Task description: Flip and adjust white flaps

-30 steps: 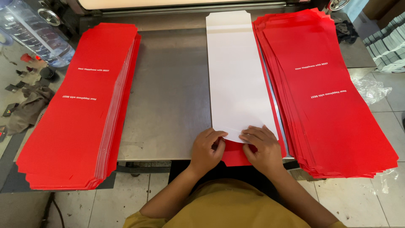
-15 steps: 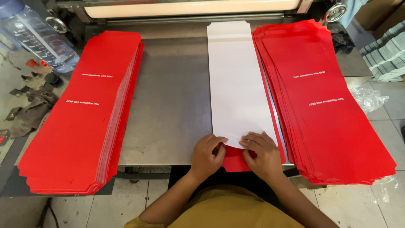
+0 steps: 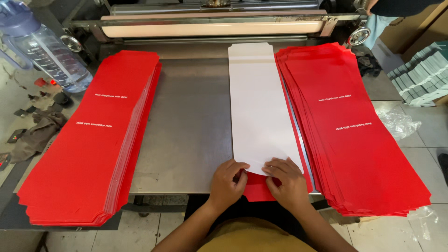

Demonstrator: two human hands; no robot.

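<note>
A long white card sheet (image 3: 259,107) lies lengthwise on the steel table (image 3: 186,126), white side up, on top of red sheets. Its near end has a red flap (image 3: 257,186) that hangs past the table's front edge. My left hand (image 3: 227,183) pinches the near left corner of the white sheet. My right hand (image 3: 284,179) presses on the near right corner, fingers bent. A tall stack of red card sheets (image 3: 88,149) lies at the left. A fanned stack of red card sheets (image 3: 350,126) lies at the right, beside the white sheet.
A roller machine (image 3: 214,25) runs across the back of the table. A clear water bottle (image 3: 42,51) stands at the far left, with rags and small parts below it. Bundles of grey cards (image 3: 422,77) and a plastic bag (image 3: 396,123) sit at the right.
The view has tilted so the roller machine at the back shows more. My hands stay on the near end of the white sheet, hardly shifted.
</note>
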